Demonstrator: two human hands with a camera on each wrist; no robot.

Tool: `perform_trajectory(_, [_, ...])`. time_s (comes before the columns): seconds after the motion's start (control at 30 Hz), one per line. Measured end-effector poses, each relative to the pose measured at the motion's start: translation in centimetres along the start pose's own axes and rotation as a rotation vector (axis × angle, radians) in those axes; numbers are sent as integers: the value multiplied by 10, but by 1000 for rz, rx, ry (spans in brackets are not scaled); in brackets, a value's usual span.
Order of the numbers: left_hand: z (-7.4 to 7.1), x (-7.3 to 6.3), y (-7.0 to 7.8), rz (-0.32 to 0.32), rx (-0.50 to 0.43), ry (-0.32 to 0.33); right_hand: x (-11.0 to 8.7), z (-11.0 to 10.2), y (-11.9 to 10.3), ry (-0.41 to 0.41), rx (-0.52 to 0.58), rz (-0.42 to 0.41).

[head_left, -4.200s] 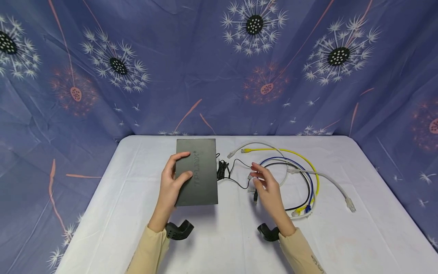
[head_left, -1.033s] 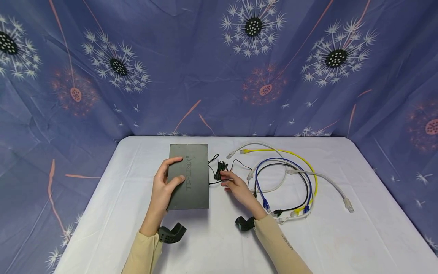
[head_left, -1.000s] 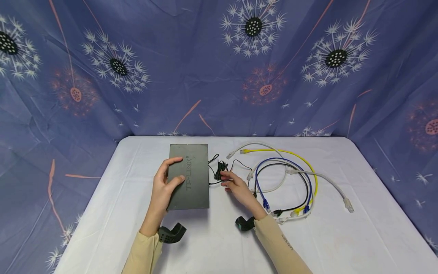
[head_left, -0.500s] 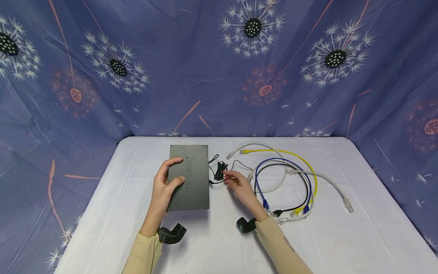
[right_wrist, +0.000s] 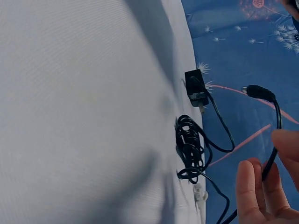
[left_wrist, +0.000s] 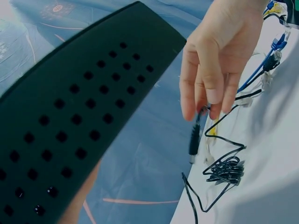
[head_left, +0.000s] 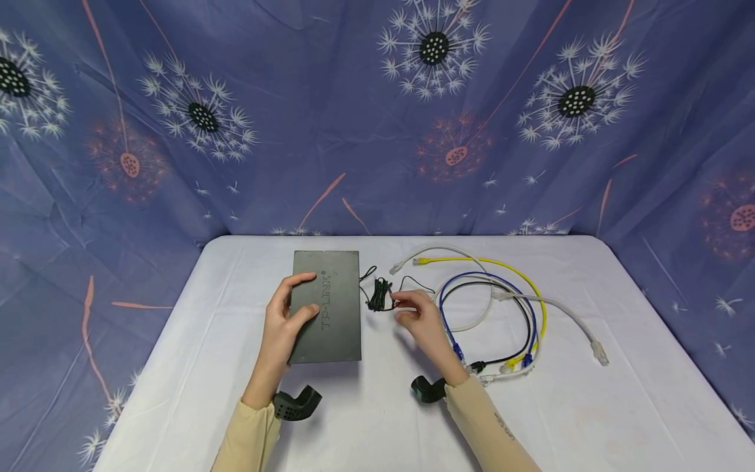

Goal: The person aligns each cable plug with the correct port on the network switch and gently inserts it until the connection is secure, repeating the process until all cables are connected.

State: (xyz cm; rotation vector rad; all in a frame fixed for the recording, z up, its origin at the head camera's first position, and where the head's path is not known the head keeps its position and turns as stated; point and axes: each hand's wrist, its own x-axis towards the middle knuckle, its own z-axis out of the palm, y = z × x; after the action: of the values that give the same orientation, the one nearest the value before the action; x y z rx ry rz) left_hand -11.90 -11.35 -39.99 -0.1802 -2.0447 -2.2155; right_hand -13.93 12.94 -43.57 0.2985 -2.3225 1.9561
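My left hand (head_left: 282, 324) grips the left side of a dark grey TP-LINK network switch (head_left: 339, 298), thumb and a finger lying over its top. In the left wrist view, the vent-holed side of the switch (left_wrist: 90, 103) stands large. My right hand (head_left: 421, 321) is to the right of the switch and pinches a thin black power cord. In the right wrist view, the cord's barrel plug (right_wrist: 260, 93) sticks out past the fingers, with nothing on its tip. The cord's bundled coil (head_left: 380, 295) lies between the switch and my right hand.
A black power adapter (right_wrist: 196, 87) lies beyond the coil, hidden by the switch in the head view. Right of my right hand lie looped network cables: blue (head_left: 444, 314), yellow (head_left: 545, 308), black (head_left: 529, 321) and grey (head_left: 580, 319). A white cloth covers the table (head_left: 649, 393).
My right hand came left from the network cables with the cord. Over the last second it drew slightly back right, taking the plug away from the switch's edge. The switch shifted left earlier.
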Motion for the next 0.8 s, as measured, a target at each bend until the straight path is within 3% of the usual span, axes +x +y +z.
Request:
perform_trajectory(0.33, [3,0,-2,-10,-2,-5,-5,-6,-18,70,-14,-71])
perform_trajectory(0.8, [11,0,-3,-4,-34,-48,-9,-16,-42,104,9,-162])
